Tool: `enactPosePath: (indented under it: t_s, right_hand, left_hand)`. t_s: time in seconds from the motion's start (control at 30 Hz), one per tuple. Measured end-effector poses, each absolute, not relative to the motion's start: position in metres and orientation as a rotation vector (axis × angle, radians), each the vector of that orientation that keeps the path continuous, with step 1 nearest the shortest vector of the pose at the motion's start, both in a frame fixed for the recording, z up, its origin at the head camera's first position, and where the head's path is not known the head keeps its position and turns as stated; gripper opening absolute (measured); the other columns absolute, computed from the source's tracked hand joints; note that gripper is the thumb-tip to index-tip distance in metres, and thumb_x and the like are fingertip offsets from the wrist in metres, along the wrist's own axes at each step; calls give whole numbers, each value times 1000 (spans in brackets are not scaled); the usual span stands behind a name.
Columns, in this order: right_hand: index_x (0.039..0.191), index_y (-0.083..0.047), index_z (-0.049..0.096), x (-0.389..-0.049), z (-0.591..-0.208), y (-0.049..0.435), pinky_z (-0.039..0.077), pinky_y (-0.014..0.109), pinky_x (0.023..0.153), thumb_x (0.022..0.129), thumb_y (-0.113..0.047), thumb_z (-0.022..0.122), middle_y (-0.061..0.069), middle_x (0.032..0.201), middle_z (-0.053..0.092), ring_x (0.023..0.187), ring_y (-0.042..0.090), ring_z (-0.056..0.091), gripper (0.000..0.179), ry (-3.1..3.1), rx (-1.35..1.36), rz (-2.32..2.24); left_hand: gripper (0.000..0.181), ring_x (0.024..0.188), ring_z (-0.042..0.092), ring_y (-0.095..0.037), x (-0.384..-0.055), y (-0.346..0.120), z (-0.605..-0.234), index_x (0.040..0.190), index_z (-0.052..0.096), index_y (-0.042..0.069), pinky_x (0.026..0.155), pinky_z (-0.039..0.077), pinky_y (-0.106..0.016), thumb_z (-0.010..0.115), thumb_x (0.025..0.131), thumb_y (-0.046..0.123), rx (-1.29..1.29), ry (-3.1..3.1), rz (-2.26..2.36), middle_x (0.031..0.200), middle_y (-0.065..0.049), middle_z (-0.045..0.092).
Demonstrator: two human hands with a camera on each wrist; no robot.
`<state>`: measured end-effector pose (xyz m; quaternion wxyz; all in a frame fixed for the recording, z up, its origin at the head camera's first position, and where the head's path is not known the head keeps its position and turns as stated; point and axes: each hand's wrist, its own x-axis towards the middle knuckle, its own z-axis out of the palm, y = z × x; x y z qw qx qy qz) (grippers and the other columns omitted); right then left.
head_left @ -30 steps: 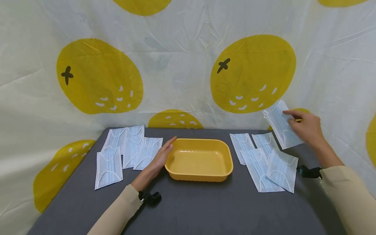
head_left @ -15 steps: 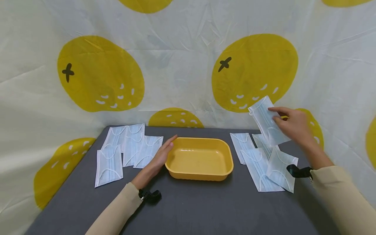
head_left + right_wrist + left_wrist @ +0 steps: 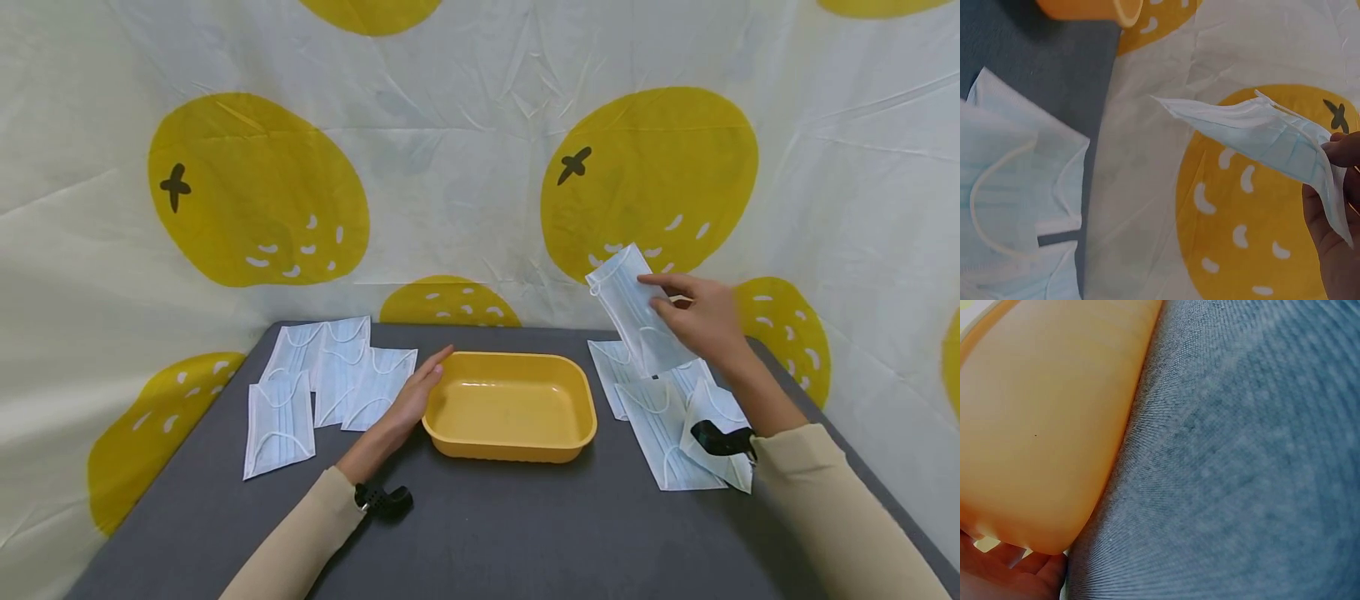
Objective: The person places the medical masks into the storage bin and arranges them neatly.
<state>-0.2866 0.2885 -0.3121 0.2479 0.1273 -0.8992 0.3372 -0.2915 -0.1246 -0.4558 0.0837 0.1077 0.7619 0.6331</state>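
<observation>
Between the thumb and fingers of my right hand (image 3: 701, 315) is a pale blue disposable face mask (image 3: 637, 312), pinched near its edge and held tilted in the air. It hangs above the right-hand group of masks; in the right wrist view the held mask (image 3: 1272, 134) bends at the grip, an ear loop showing. My left hand (image 3: 408, 396) lies along the left end of a yellow plastic basin (image 3: 510, 452), its fingers fairly straight against the wall. The left wrist view shows the fingers (image 3: 1013, 572) at the basin's outer wall (image 3: 1041, 425). No mask shows inside the basin.
Several face masks (image 3: 667, 442) overlap on the grey table (image 3: 510, 533) right of the basin. Another group of several masks (image 3: 279, 429) lies to its left. Behind the table hangs a white curtain (image 3: 457, 167) with yellow fruit prints.
My right hand has carried the held mask leftward, from beyond the right-hand masks to above their back left part. My left hand and the basin stay put.
</observation>
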Motion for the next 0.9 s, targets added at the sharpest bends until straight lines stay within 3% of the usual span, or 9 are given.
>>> enactPosePath:
  t_s: [0.1,0.4,0.7,0.9]
  right_hand:
    - [123,-10,77,-287,-312,280,43,-2,75,98,-12,65,18,120,75,99,21,64,28,-2462,363,950]
    - [121,-9,78,-288,-305,259,48,2,75,97,-9,67,16,120,76,90,-4,59,27,-2433,482,1041]
    - [121,-8,78,-294,-300,240,51,5,75,96,-1,65,16,123,75,96,23,66,29,-2518,606,1048]
    - [119,-12,79,-300,-303,226,53,11,75,95,0,64,13,120,77,94,24,66,30,-2575,668,1009]
  left_hand:
    - [49,160,23,-29,-291,-124,-455,163,34,22,131,16,-52,30,114,28,319,2277,1891,172,-5,27]
    - [49,159,23,-31,-292,-123,-455,163,34,19,131,15,-53,29,114,26,309,2290,1894,171,-7,28]
    - [49,159,25,-29,-292,-123,-454,162,34,21,131,16,-51,30,114,28,296,2278,1891,171,-5,28]
    - [49,160,23,-30,-291,-123,-454,163,33,20,131,15,-52,29,114,27,317,2286,1890,172,-7,27]
